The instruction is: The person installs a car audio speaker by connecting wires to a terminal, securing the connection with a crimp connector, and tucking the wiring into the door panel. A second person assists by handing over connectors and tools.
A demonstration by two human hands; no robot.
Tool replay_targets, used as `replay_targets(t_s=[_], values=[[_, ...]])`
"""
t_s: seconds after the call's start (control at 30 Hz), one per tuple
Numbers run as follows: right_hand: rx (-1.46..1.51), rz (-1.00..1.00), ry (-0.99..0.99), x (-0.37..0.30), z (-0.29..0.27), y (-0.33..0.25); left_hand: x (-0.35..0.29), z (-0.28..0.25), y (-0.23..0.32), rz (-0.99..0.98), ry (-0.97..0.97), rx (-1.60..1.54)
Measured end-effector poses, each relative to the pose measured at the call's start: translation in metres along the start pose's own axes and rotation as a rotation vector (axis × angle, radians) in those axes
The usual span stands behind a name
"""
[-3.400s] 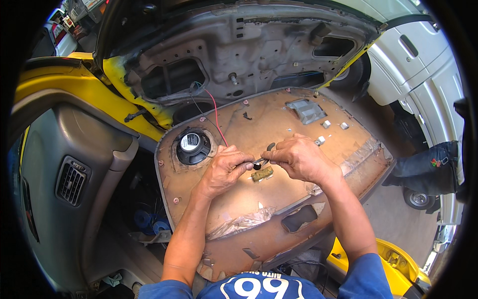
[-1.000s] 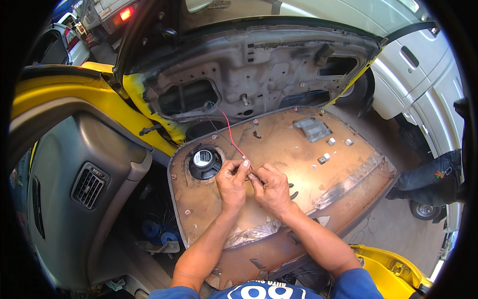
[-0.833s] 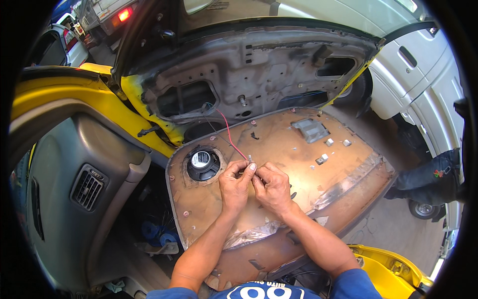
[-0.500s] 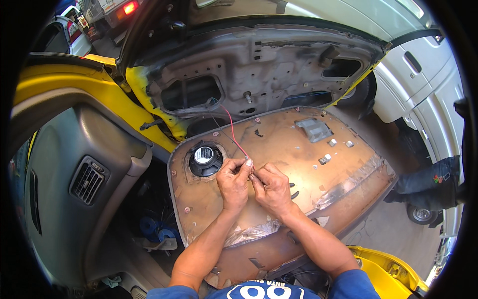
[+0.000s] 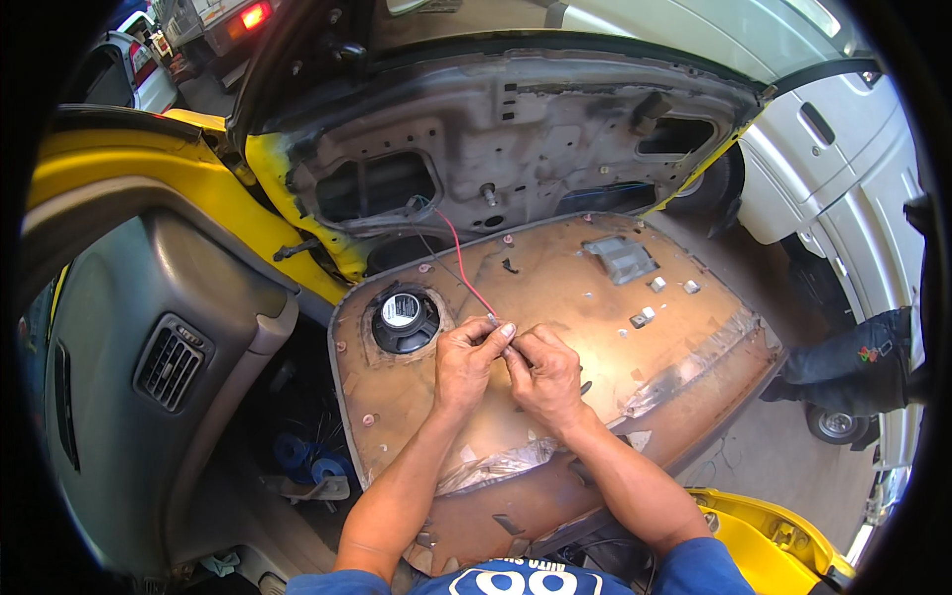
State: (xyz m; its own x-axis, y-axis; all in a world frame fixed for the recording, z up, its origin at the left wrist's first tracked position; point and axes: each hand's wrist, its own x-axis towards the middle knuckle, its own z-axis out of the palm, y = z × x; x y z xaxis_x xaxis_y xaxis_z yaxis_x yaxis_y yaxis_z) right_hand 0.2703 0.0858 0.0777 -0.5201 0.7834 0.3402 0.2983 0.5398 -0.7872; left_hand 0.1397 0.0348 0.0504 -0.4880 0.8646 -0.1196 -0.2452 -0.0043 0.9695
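Observation:
Over the brown door panel (image 5: 555, 273), my two hands meet fingertip to fingertip. My left hand (image 5: 464, 369) is closed in a pinch on the red wire (image 5: 461, 263), which runs down from an opening in the bare metal door (image 5: 466, 149). My right hand (image 5: 545, 375) pinches at the wire's lower end, touching the left fingertips; the tip itself is hidden by fingers. A thin dark wire (image 5: 433, 248) hangs beside the red one. Left of my hands, a round black speaker (image 5: 405, 322) sits in the panel. A dark piece (image 5: 585, 388) shows partly behind my right hand.
Small whitish clips (image 5: 643, 317) and a grey bracket (image 5: 620, 258) are on the panel's right part. The dashboard (image 5: 188, 297) stands at the left, with blue rolls (image 5: 294, 451) in the footwell. A person's dark-trousered leg (image 5: 843, 367) and a silver vehicle (image 5: 843, 149) are at the right.
The hands stay together, with the left thumb now laid further toward the right fingertips. The whole view has shifted slightly; the panel and speaker look otherwise the same.

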Motion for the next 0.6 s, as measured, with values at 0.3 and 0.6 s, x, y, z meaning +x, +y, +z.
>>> replay_targets(t_s=[0.3,0.6], values=[[-0.033,-0.023,-0.036,-0.0045,0.0027,0.0016,-0.0005,-0.005,0.0054,0.02,0.022,0.087],[-0.052,-0.027,-0.06,-0.0067,0.004,0.0019,0.0005,-0.0067,0.0083,0.028,0.041,0.083]])
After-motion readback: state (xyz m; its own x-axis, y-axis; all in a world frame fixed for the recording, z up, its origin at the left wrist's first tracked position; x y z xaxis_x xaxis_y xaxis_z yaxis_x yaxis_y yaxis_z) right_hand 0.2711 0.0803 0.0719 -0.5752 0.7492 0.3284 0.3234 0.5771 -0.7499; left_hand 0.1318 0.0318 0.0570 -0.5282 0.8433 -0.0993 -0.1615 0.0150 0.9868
